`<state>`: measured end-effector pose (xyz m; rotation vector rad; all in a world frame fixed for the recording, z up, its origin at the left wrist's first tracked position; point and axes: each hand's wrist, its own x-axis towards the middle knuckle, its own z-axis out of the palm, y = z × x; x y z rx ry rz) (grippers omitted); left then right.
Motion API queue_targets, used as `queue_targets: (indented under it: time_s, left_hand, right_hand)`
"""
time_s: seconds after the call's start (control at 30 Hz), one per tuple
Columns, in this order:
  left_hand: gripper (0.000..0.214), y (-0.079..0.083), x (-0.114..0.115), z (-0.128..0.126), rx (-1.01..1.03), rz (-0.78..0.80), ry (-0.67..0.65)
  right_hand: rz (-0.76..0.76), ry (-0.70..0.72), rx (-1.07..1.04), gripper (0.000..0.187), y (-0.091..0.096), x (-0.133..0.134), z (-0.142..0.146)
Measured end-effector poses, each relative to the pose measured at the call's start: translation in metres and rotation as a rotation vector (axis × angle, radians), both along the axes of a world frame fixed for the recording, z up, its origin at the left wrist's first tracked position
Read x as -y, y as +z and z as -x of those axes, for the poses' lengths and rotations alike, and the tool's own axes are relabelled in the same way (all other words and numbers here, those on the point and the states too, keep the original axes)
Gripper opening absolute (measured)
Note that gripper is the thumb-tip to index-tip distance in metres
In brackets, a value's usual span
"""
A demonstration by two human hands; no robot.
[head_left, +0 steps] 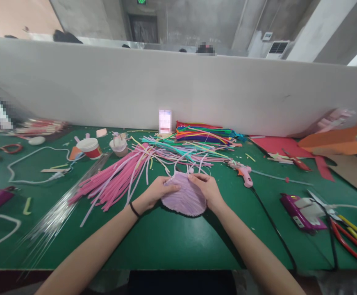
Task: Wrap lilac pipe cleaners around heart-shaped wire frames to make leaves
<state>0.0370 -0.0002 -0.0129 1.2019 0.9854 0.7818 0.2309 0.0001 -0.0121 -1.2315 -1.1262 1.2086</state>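
Between my two hands is a fan-shaped lilac piece [186, 198] that looks made of pipe cleaners laid side by side, its scalloped wide edge toward me. My left hand [158, 190] grips its left side, thumb lying across the front. At the upper right, my right hand [207, 189] pinches the piece near its narrow top, where a few loose lilac stems stick up. Fingers behind the piece are hidden. Just past my hands lies a loose spread of lilac, teal and cream pipe cleaners [178, 149]. Left of them rests a bundle of pink pipe cleaners [113, 180].
A pink glue gun [245, 176] with a black cord lies at right, near a purple power strip [301, 213] and red-handled pliers [350, 241]. Clear thin rods [61, 205], a paper cup [89, 147] and a white cable [33, 180] are at left. A lit phone [165, 121] leans on the partition.
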Motion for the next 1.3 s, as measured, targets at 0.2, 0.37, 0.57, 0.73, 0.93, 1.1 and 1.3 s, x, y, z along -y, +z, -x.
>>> queue_targets:
  time_s: [0.2, 0.37, 0.57, 0.73, 0.93, 1.1, 1.3]
  left_hand:
    - [0.038, 0.004, 0.0, 0.001, 0.078, 0.021, 0.032]
    - [0.045, 0.01, 0.002, -0.003, 0.143, 0.073, -0.017]
    - [0.046, 0.009, 0.005, -0.015, 0.074, -0.009, 0.076]
    - [0.04, 0.007, 0.003, -0.015, 0.057, -0.038, 0.162]
    - [0.036, 0.005, 0.001, -0.013, 0.07, -0.054, 0.173]
    - [0.037, 0.005, 0.0, -0.013, 0.047, -0.057, 0.191]
    - [0.034, 0.002, -0.002, -0.011, 0.029, -0.077, 0.187]
  right_hand:
    - [0.005, -0.04, -0.059, 0.028, 0.003, 0.0, 0.0]
    - [-0.124, -0.282, -0.241, 0.028, 0.005, -0.003, -0.001]
    - [-0.114, -0.33, -0.373, 0.029, 0.002, -0.004, 0.005]
    - [-0.105, -0.284, -0.41, 0.027, -0.002, -0.004, 0.009]
    - [-0.041, -0.234, -0.459, 0.03, 0.0, -0.001, 0.012]
    - [0.001, -0.186, -0.469, 0.037, 0.001, 0.002, 0.016]
    - [0.0, -0.135, -0.4, 0.044, -0.003, 0.005, 0.018]
